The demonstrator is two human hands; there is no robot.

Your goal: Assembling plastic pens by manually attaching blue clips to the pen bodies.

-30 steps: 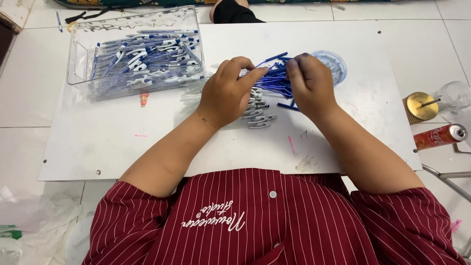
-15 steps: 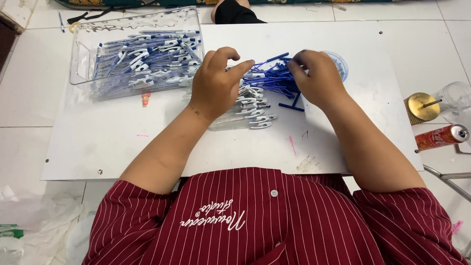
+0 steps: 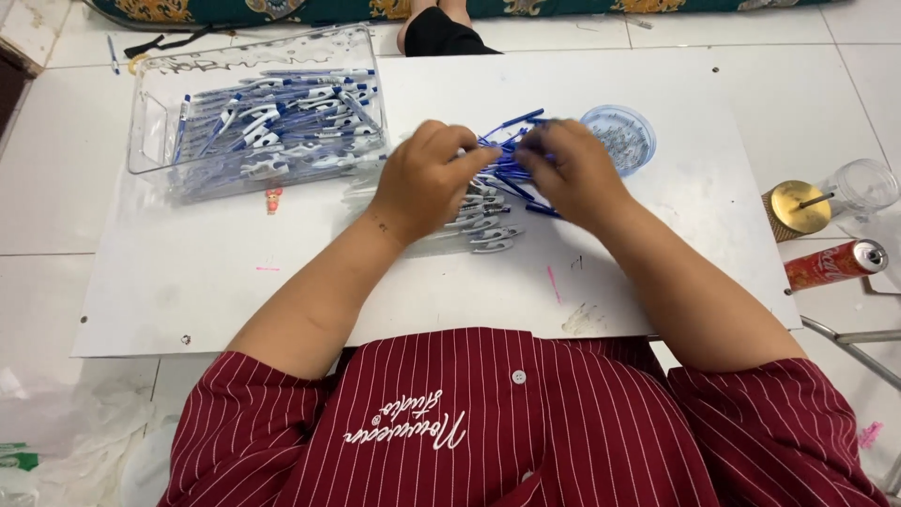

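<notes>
Blue pen refills lie bunched between both hands, their long axes running roughly from lower left to upper right, tips fanning past the grip. Left hand and right hand each pinch the bundle narrowly above the white surface; clear pen barrels rest just beneath.

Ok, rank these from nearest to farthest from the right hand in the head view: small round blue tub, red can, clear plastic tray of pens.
1. Small round blue tub, just beyond the right hand.
2. Clear plastic tray of pens, far left.
3. Red can, right, off the board.
</notes>
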